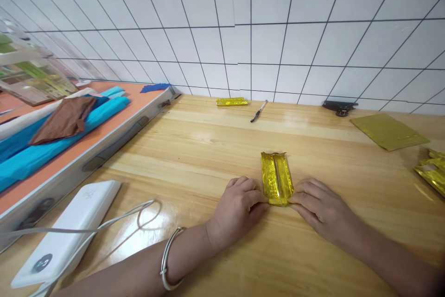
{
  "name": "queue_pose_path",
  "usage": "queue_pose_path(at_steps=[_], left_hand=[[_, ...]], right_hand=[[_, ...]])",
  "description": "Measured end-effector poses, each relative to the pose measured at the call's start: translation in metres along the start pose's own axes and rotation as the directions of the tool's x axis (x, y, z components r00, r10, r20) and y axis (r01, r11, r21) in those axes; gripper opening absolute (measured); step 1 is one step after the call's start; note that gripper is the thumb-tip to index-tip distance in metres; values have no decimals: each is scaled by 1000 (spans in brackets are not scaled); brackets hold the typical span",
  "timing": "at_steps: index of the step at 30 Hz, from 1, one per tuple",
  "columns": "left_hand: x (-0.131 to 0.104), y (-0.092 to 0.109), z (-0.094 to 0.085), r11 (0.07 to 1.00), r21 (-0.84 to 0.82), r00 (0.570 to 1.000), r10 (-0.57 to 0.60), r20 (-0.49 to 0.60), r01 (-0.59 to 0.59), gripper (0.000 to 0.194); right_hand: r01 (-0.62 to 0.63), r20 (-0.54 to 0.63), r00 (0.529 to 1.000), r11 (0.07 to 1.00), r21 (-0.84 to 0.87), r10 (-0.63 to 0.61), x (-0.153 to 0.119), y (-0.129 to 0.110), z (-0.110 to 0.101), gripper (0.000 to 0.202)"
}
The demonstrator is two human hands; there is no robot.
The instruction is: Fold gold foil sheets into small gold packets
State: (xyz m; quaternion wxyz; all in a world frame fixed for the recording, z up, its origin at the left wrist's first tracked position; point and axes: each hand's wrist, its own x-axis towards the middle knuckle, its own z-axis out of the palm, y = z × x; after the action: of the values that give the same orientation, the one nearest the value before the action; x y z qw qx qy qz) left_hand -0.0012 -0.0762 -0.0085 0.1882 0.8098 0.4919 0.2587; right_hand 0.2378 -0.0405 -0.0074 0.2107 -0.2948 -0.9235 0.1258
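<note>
A folded piece of gold foil paper (277, 176) lies on the wooden table (194, 148), its two side flaps meeting along a centre line. My left hand (239, 211) pinches its near left corner with thumb and fingers. At the near right corner, my right hand (320, 209) grips the paper in the same way. The near edge of the paper runs between my fingertips, and its far edge is slightly ragged. A silver bangle (167, 260) is on my left wrist.
Behind lie a folded gold strip (232, 102), a pen (259, 111) and a black clip (340, 107). Gold sheets (389, 131) are at right. A white power bank (67, 234) with a cable is at left, beside an orange surface (100, 146) bearing coloured paper rolls.
</note>
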Motion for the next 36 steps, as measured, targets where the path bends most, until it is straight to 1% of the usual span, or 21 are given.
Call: queue_pose_path(at_steps=[3, 6, 11, 16, 23, 28, 32, 36], left_hand=[[2, 4, -1, 997, 6, 996, -83, 20, 83, 12], [4, 7, -1, 990, 26, 990, -139, 30, 138, 13], [6, 8, 0, 983, 59, 984, -177, 18, 176, 13], [7, 8, 0, 983, 67, 984, -175, 21, 173, 17], [11, 11, 7, 969, 134, 978, -207, -18, 207, 11], [14, 11, 6, 967, 144, 977, -212, -16, 212, 12], [16, 12, 4, 968, 153, 980, -200, 2, 198, 14], [17, 13, 4, 967, 169, 980, -197, 19, 191, 12]], right_hand=[[-45, -3, 999, 999, 27, 45, 1, -1, -1, 12], [-114, 0, 993, 992, 61, 114, 2, -1, -1, 10], [-223, -10, 974, 970, 93, 225, 6, 0, 1, 8], [-302, -9, 953, 950, 79, 303, 10, -2, 3, 10], [-339, -20, 940, 940, 38, 339, 12, -5, 4, 9], [-338, 6, 941, 937, 82, 339, 11, -2, 3, 15], [-349, -32, 935, 934, 82, 352, 10, -2, 4, 17], [-354, -55, 932, 933, 68, 358, 11, -3, 5, 13]])
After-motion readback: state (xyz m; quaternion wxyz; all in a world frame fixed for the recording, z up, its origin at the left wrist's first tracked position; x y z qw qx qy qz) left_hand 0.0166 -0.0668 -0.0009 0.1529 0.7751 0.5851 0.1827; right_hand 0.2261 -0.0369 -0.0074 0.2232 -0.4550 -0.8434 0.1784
